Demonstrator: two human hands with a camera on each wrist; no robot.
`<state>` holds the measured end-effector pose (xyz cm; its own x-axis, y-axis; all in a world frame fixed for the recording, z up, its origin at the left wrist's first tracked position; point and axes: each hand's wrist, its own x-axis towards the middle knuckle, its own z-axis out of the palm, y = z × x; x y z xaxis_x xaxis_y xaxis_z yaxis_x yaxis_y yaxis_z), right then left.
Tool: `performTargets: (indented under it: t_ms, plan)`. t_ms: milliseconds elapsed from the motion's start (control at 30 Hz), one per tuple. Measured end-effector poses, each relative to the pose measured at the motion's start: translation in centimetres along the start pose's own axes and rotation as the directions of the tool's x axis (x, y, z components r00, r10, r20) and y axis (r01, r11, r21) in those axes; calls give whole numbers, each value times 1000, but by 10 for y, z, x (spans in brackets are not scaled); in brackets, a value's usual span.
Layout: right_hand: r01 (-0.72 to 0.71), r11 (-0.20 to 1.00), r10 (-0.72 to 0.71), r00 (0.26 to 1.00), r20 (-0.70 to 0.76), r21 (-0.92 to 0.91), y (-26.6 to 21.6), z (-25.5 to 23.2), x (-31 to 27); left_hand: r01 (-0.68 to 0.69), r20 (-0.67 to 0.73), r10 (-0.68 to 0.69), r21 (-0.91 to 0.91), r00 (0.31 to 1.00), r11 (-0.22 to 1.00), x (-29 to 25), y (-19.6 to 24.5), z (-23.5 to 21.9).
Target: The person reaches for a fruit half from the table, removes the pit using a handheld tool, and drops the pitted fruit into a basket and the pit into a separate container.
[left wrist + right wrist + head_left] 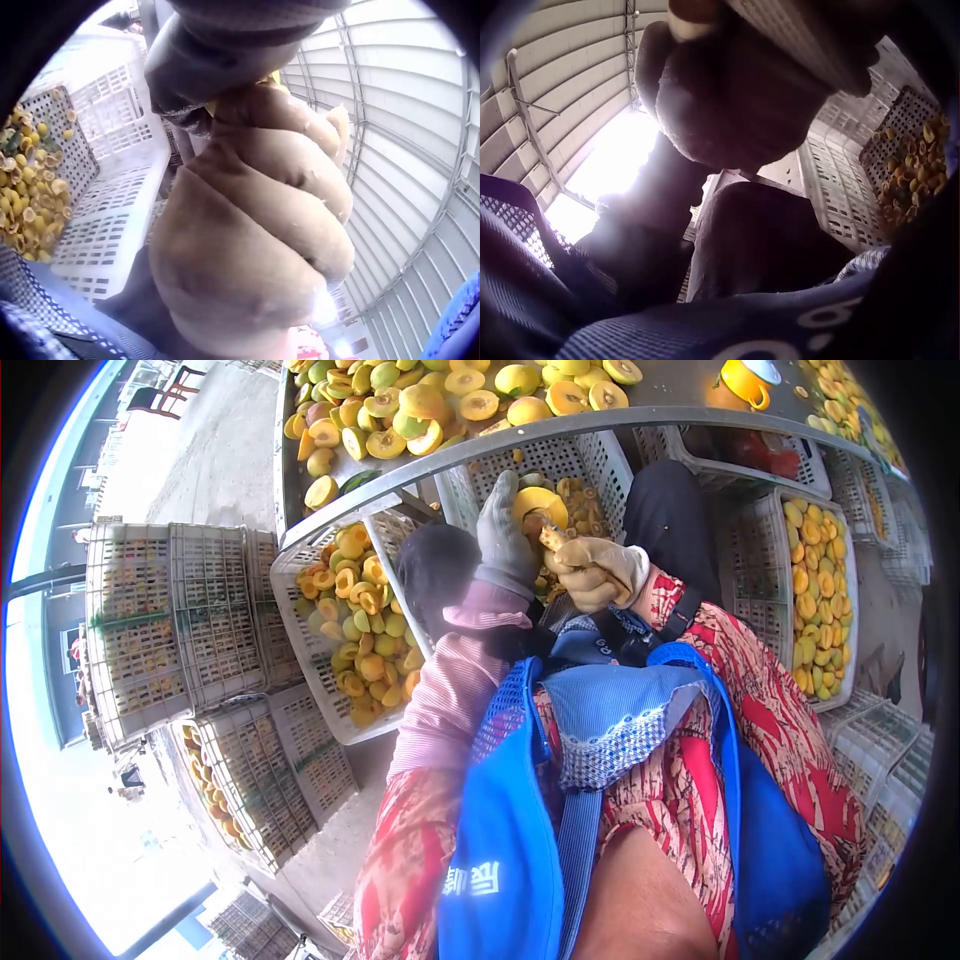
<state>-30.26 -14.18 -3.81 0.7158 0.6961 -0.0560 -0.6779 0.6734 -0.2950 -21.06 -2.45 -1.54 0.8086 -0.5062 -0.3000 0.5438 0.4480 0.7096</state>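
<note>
My left hand (505, 535), in a grey glove, holds a yellow peach half (541, 507) with its cut side up, fingers pointing away from me. Close beside it on the right, my right hand (597, 572) in a tan glove is curled in a fist around a short, wooden-looking handle (550, 538), whose end sticks out by the thumb. The far end of that tool is hidden. In the left wrist view the tan fist (255, 202) fills the middle, right under the grey glove (217, 60). Below both hands stands a white crate (603, 460) with peach pits and scraps (585, 505).
A metal table (700, 395) ahead carries many peach halves (420, 405) and a yellow mug (745, 382). White crates of peach halves stand to my left (345, 730) and right (850, 620). Stacked crates (135, 630) are farther left. My knees (668, 510) flank the scrap crate.
</note>
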Motion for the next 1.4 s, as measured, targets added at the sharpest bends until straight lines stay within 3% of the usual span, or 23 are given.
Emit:
performTargets:
  t_ms: [167, 233, 300, 333, 367, 400, 433, 500, 533, 600, 667, 767, 800, 833, 867, 1000, 1033, 1067, 1133, 1167, 1200, 1267, 1400]
  plan:
    - [-32, 990, -27, 910, -413, -135, -6, 20, -1, -95, -68, 98, 41, 993, 995, 4, -5, 0]
    - [-151, 875, -108, 866, -489, -460, -2, 22, 2, -148, -87, 146, -12, 985, 989, 16, -18, -22]
    - [-174, 775, -182, 859, -478, -608, 7, 29, 7, -18, -253, -47, -251, 966, 968, 18, -2, -24]
    - [-158, 785, -166, 877, -450, -599, 8, 28, 8, -340, -238, 430, 340, 871, 877, 19, 1, -40]
    - [-162, 814, -111, 899, -424, -557, 7, 19, 7, -492, 40, 755, 781, 655, 386, 20, 0, -64]
    - [-162, 837, -66, 918, -390, -523, 3, 4, 8, -514, 62, 768, 777, 637, 363, 22, 16, -72]
    - [-250, 270, -279, 904, -324, -930, 11, -31, 20, -535, 85, 780, 773, 619, 341, 25, 33, -81]
    - [-707, -254, -434, 693, -575, -660, 16, -53, 27, -474, -97, 748, 718, 657, 509, 14, 85, -101]
    - [-672, -175, -438, 708, -555, -719, 18, -51, 28, -390, -156, 762, 785, 629, 482, 9, 115, -114]
    - [-704, 179, -481, 546, -685, -687, 9, -26, 34, -184, -291, 779, 871, 555, 456, 9, 157, -157]
    - [-763, 122, -514, 498, -698, -634, 0, -19, 41, 335, 72, 894, 911, 443, -240, 10, 179, -139]
    - [-740, 148, -633, 438, -638, -656, -1, -14, 47, -144, 333, 725, 939, 603, -312, 65, 176, -101]
    - [-706, 41, -729, 462, -504, -707, 0, -24, 45, -213, 528, 636, 836, 562, -505, 90, 169, -83]
    - [-671, -73, -803, 479, -356, -738, 3, -39, 44, -221, 542, 569, 815, 619, -536, 103, 161, -52]
    - [-682, -22, -778, 471, -416, -731, -7, -27, 42, -242, 599, 476, 749, 644, -616, 124, 151, -39]
    - [-736, 27, -688, 477, -547, -676, -3, -34, 36, -110, 388, 237, 689, 891, -716, 185, 126, -21]
    - [-634, -30, -787, 492, -373, -773, 0, -47, 32, -170, 511, 267, 657, 817, -735, 188, 125, -21]
    - [-641, 117, -787, 406, -465, -758, -8, -42, 29, -163, 539, 315, 663, 782, -731, 185, 124, -17]
    - [-713, 194, -722, 361, -590, -674, -23, -15, 25, -265, 491, 483, 846, 725, -463, 176, 124, -22]
    - [-665, 240, -722, 365, -588, -707, -19, -17, 26, -256, 502, 460, 829, 732, -497, 166, 121, -28]
    - [-617, 273, -719, 379, -582, -738, -12, -22, 27, -154, 459, 446, 809, 768, -567, 151, 112, -32]
    - [-566, 270, -706, 433, -560, -778, -9, -28, 34, -165, 577, 422, 705, 699, -690, 140, 100, -54]
    - [-620, 91, -661, 548, -513, -780, 3, -34, 30, -234, 472, 522, 858, 711, -458, 132, 106, -42]
